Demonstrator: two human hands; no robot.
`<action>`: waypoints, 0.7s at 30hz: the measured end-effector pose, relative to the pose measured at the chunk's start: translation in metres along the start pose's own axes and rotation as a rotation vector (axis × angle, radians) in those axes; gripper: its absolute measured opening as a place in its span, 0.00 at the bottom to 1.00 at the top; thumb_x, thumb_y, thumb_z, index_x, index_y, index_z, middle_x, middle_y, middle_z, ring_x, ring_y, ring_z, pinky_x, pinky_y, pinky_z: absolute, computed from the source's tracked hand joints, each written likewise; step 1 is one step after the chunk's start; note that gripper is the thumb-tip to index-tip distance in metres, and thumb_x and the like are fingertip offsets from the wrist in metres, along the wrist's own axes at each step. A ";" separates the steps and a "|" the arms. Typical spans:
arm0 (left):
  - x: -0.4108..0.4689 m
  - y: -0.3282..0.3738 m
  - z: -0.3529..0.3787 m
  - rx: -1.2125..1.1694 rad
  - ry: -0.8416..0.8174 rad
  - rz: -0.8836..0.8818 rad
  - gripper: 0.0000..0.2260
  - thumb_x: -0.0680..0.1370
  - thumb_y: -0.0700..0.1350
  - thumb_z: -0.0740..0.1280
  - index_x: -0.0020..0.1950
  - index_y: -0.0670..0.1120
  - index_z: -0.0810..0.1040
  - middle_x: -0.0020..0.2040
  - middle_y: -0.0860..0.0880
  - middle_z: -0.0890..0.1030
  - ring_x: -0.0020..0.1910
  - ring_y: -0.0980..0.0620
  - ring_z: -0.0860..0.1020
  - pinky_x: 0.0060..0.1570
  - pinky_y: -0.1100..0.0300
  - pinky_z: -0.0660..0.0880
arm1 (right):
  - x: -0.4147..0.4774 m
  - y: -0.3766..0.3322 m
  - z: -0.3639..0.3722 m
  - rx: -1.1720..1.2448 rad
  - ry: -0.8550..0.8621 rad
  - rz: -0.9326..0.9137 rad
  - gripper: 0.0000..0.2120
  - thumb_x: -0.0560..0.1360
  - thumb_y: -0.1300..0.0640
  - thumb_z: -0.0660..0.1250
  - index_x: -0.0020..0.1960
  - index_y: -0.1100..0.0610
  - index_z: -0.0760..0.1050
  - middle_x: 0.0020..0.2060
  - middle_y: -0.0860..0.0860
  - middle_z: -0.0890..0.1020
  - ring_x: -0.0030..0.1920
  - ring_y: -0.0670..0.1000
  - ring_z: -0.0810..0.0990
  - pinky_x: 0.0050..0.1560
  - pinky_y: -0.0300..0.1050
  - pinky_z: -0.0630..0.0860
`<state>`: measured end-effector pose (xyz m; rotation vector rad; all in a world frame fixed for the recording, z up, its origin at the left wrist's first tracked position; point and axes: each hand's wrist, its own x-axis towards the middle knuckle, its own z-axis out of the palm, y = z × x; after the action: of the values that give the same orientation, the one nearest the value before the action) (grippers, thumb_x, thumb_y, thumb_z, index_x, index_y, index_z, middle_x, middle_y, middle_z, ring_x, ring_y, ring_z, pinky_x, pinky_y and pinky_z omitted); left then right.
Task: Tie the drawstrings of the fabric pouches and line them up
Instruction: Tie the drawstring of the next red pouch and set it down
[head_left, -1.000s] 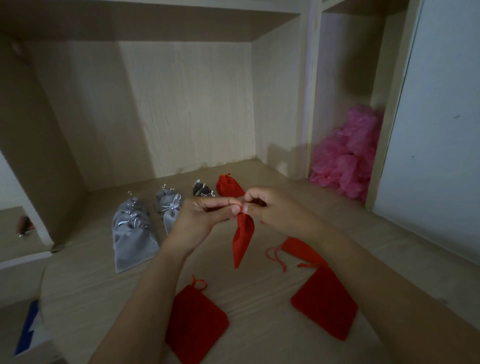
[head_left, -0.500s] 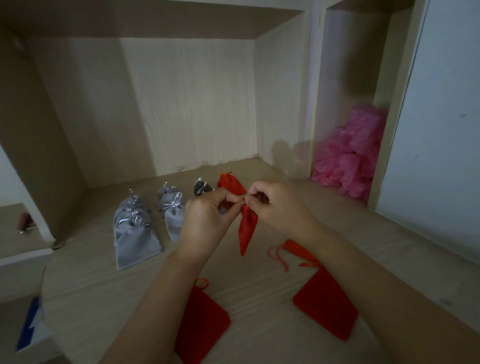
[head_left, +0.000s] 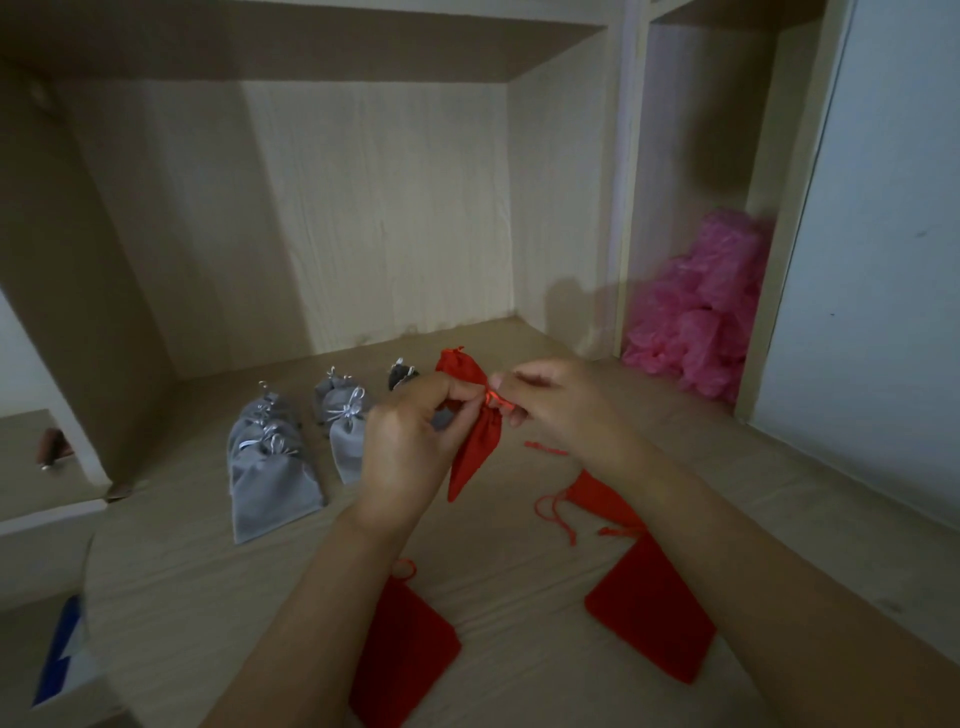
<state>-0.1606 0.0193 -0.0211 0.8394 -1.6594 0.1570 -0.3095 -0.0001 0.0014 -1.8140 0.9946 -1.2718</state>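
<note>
A red fabric pouch (head_left: 475, 452) hangs in the air over the wooden surface (head_left: 498, 545), gathered at its neck. My left hand (head_left: 410, 436) and my right hand (head_left: 556, 400) each pinch the red drawstring (head_left: 493, 400) at that neck. Behind the hands a tied red pouch (head_left: 457, 364) lies in a row with tied grey pouches (head_left: 270, 467) (head_left: 345, 421) and a dark pouch (head_left: 400, 375). Three flat red pouches lie near me: one at the front left (head_left: 402, 654), one at the front right (head_left: 649, 618), one under my right forearm (head_left: 602, 499).
The work surface sits inside a pale wooden shelf unit with a back wall and side panels. A heap of pink plastic (head_left: 701, 322) fills the narrow compartment at the right. A lower ledge (head_left: 31, 467) lies at the left, with a blue and white item (head_left: 65, 654) below it.
Both hands have shifted a little up and away while working the drawstring. The hanging red pouch's neck looks more tightly gathered now, and a short loop of cord shows between the fingertips.
</note>
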 end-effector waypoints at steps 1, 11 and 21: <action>0.000 0.001 0.001 -0.004 0.000 0.019 0.06 0.73 0.43 0.68 0.40 0.41 0.82 0.38 0.54 0.81 0.38 0.60 0.78 0.41 0.71 0.73 | -0.002 -0.001 -0.001 0.058 -0.010 0.045 0.12 0.76 0.60 0.65 0.34 0.55 0.77 0.29 0.49 0.78 0.27 0.40 0.74 0.33 0.32 0.71; -0.001 -0.003 0.001 0.007 -0.029 0.021 0.05 0.72 0.42 0.71 0.43 0.41 0.83 0.40 0.53 0.82 0.42 0.63 0.78 0.46 0.75 0.71 | -0.004 -0.003 -0.007 0.434 -0.097 0.390 0.07 0.74 0.62 0.67 0.38 0.58 0.78 0.28 0.48 0.80 0.27 0.41 0.77 0.31 0.31 0.73; 0.003 -0.003 -0.001 -0.007 0.136 -0.188 0.08 0.65 0.42 0.77 0.39 0.42 0.80 0.48 0.47 0.77 0.51 0.65 0.73 0.52 0.77 0.64 | -0.004 -0.003 -0.001 0.161 -0.047 0.061 0.05 0.76 0.63 0.66 0.43 0.58 0.80 0.27 0.43 0.78 0.29 0.38 0.74 0.36 0.28 0.71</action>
<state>-0.1583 0.0156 -0.0191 0.9534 -1.4448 0.0753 -0.3111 0.0045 0.0026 -1.6703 0.8886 -1.2301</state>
